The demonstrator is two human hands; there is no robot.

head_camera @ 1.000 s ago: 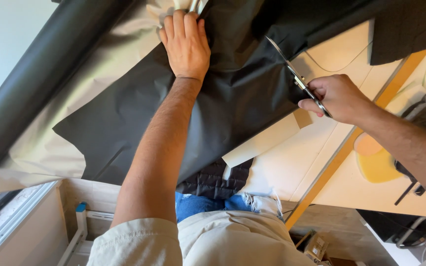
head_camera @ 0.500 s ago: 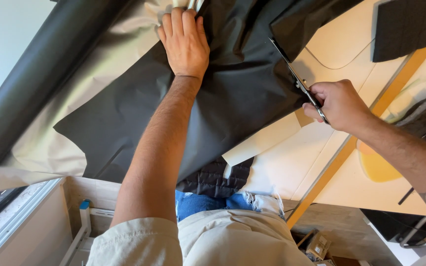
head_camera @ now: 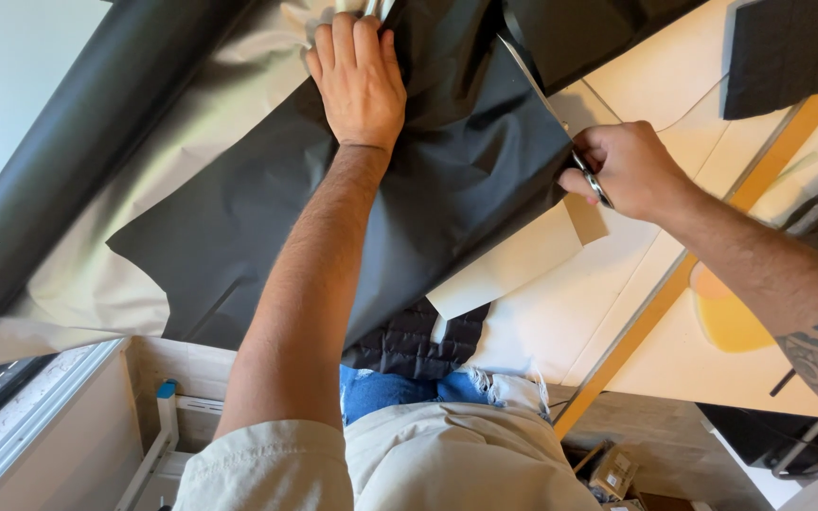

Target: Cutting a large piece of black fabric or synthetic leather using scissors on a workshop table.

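Left hand: the left hand (head_camera: 360, 80) is being pressed flat, palm down and fingers stretched, on the black fabric sheet (head_camera: 352, 227); nothing is being gripped by it, the fingers (head_camera: 345, 38) being laid open on the cloth near its far edge.
Right hand: the right hand (head_camera: 627, 168) is being kept closed around the handles of a pair of scissors (head_camera: 560, 123), with the knuckles turned upward.
Scissors: the thin metal blades are being held along the right edge of the black sheet, pointing away from the person; whether the blades are parted or closed cannot be told.
Black fabric sheet: it is being spread over the pale work table (head_camera: 617, 312), creased in places, with its near corner hanging over the table's front edge; its pale underside (head_camera: 513, 270) is being shown where a strip is folded out just below the right hand.
Dark roll: a long dark roll (head_camera: 78, 161) is being seen lying diagonally at the left, with light beige cloth (head_camera: 191, 142) spread between it and the black sheet.
Quilted piece: a black quilted piece (head_camera: 414, 345) is being seen hanging at the table's edge, just beneath the black sheet and above the person's jeans (head_camera: 400, 388).
Table edge: an orange strip (head_camera: 674, 284) is being seen running diagonally beside the right forearm, with a yellow shape (head_camera: 726, 317) just beyond it.
Far right: another dark quilted panel (head_camera: 788, 52) is being seen lying at the upper right, well apart from both hands.
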